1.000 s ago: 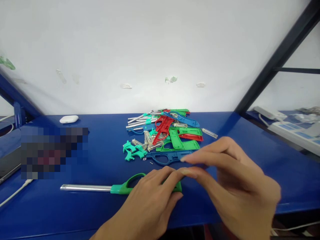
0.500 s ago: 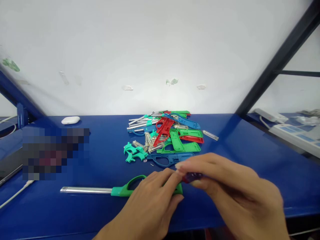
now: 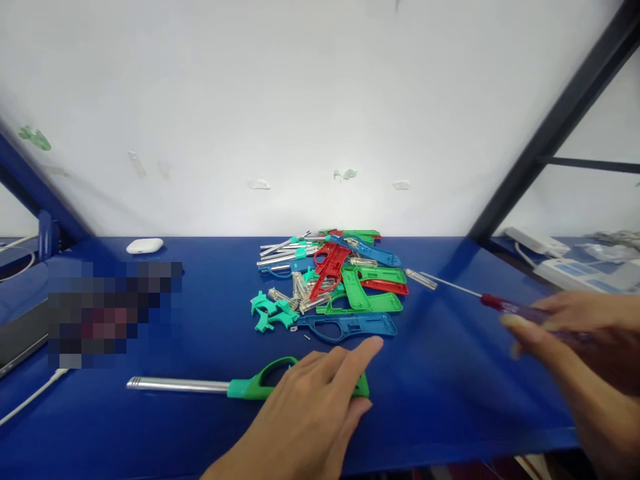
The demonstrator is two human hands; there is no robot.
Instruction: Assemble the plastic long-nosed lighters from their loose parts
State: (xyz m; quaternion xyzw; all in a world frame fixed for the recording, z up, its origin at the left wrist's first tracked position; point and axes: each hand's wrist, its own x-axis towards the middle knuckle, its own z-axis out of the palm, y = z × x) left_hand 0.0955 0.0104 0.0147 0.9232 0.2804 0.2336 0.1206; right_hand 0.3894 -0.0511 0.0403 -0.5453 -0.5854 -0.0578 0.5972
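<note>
One lighter (image 3: 180,385) stayed gripped in the left hand (image 3: 320,387); the right hand (image 3: 590,390), clamped on a screwdriver (image 3: 505,306), just swung off right, so tool work looked paused tbh.

A glossy blue bench (image 3: 215,313) meets a white wall (image 3: 320,93) dotted with small peeling patches (image 3: 345,175). A dark slanting post (image 3: 545,130) rises at right, a blue slanting post (image 3: 35,183) at left.
</note>
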